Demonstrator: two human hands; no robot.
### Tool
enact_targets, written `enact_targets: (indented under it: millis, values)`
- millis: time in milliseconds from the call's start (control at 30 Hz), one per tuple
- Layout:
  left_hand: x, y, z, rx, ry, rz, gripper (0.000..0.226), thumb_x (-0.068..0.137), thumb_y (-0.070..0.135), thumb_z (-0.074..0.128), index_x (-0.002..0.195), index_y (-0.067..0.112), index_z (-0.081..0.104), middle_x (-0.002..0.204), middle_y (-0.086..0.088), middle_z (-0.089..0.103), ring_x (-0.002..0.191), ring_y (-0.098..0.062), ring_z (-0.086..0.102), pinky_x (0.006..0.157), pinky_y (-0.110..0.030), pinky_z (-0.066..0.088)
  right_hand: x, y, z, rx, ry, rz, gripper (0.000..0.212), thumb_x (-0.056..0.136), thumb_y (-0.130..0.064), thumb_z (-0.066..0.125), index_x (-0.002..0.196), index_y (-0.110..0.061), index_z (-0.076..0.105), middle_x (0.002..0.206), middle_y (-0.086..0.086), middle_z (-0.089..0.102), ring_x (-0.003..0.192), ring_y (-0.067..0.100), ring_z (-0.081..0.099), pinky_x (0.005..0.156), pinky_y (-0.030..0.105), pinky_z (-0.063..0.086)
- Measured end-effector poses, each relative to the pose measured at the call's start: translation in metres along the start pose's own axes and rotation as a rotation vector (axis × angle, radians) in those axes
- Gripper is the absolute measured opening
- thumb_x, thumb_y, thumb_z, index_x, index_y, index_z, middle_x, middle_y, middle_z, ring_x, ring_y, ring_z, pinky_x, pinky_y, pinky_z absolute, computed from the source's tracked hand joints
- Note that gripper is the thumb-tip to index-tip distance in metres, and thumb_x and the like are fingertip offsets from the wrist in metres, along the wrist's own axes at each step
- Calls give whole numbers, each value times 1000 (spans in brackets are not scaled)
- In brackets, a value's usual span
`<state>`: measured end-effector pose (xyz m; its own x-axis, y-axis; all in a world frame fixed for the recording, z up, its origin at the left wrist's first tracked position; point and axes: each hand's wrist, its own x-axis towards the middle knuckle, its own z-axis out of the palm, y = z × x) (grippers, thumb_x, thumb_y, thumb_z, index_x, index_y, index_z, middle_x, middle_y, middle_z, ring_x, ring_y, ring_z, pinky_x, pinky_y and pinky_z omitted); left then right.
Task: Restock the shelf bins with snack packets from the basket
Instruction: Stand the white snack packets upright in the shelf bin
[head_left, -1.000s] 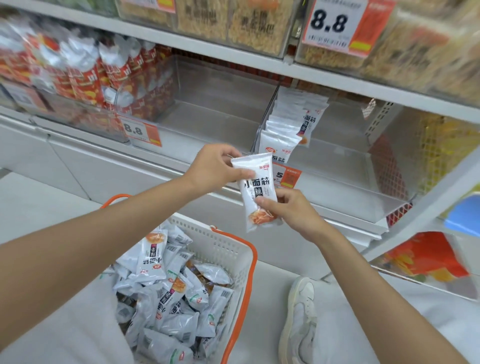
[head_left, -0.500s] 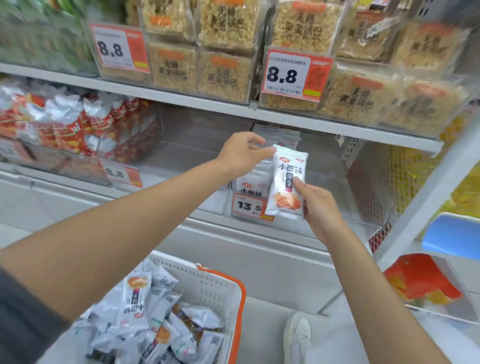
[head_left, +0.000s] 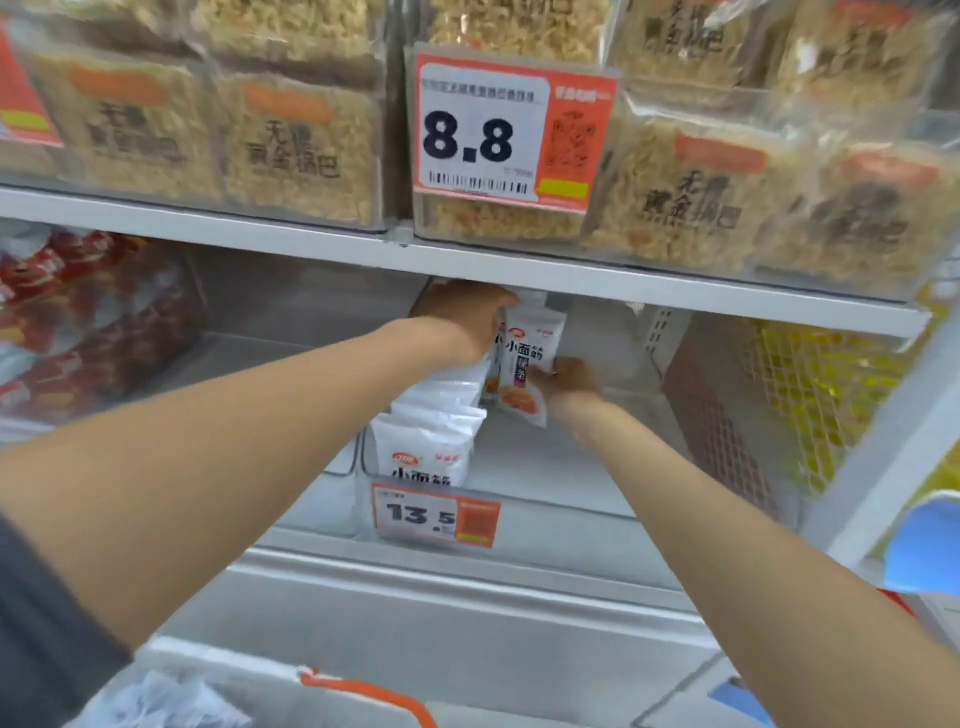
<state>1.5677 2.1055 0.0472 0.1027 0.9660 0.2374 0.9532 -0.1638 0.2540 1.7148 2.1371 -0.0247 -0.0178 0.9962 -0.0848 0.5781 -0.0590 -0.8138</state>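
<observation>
A white snack packet (head_left: 527, 364) with black characters and an orange picture stands upright deep inside the clear shelf bin (head_left: 597, 467). My left hand (head_left: 460, 325) pinches its top edge just under the shelf above. My right hand (head_left: 566, 379) holds its lower right side. A row of the same white packets (head_left: 431, 436) leans along the bin's left side, in front of the held one. The white basket with an orange handle (head_left: 358, 691) shows at the bottom edge, with packets (head_left: 156, 701) in it.
A 13.5 price tag (head_left: 436, 514) hangs on the bin's front. The shelf board (head_left: 311, 244) above carries clear bins of golden rice crackers and an 8.8 tag (head_left: 509, 132). Red packets (head_left: 78, 312) fill the bin at left. A mesh divider (head_left: 727, 431) closes the right side.
Both hands have carried the packet up and back, from in front of the bin to deep inside it behind the row. The view has tilted up, so the basket has dropped to the bottom edge.
</observation>
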Motion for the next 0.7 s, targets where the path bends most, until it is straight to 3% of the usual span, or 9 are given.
enact_targets:
  millis: [67, 167, 333, 400, 533, 700]
  values:
    - [8, -5, 6, 71, -41, 46, 42, 104, 19, 32, 143, 29, 43, 153, 1, 37, 137, -25, 37, 111, -32, 31, 11, 6, 9, -84, -23, 9, 43, 93, -28, 59, 127, -3, 55, 126, 15, 62, 112, 32, 60, 92, 38, 49]
    - [18, -15, 13, 159, -112, 66, 41, 104, 25, 25, 132, 25, 53, 146, -1, 43, 134, -25, 39, 104, -37, 30, 23, 16, 19, -69, -103, 48, 69, 68, -32, 82, 124, -9, 48, 118, 4, 63, 105, 25, 61, 92, 41, 53]
    - [24, -28, 20, 169, -130, 102, 39, 103, 24, 25, 124, 20, 57, 150, -3, 38, 139, -21, 33, 106, -39, 26, 30, 7, 33, -73, -147, 7, 80, 72, -27, 82, 132, -6, 34, 127, 6, 56, 115, 25, 56, 97, 40, 50]
    - [23, -28, 21, 174, -129, 99, 40, 103, 25, 24, 124, 20, 57, 152, -3, 35, 140, -22, 32, 106, -39, 27, 29, 2, 39, -53, -160, 37, 77, 77, -21, 78, 134, -5, 30, 126, 2, 51, 117, 23, 52, 93, 33, 47]
    - [21, -27, 19, 167, -133, 68, 42, 103, 26, 22, 129, 17, 55, 146, -7, 40, 136, -25, 35, 109, -41, 30, 26, 2, 35, 32, -73, 83, 60, 70, -16, 74, 121, -5, 46, 112, 5, 59, 106, 23, 59, 87, 32, 51]
    - [20, -27, 20, 178, -145, 69, 43, 103, 26, 22, 130, 18, 54, 148, -6, 38, 139, -23, 32, 111, -41, 28, 17, 7, 16, 22, 104, -27, 21, 84, -13, 64, 103, -7, 66, 86, 0, 64, 74, 14, 61, 51, 18, 41]
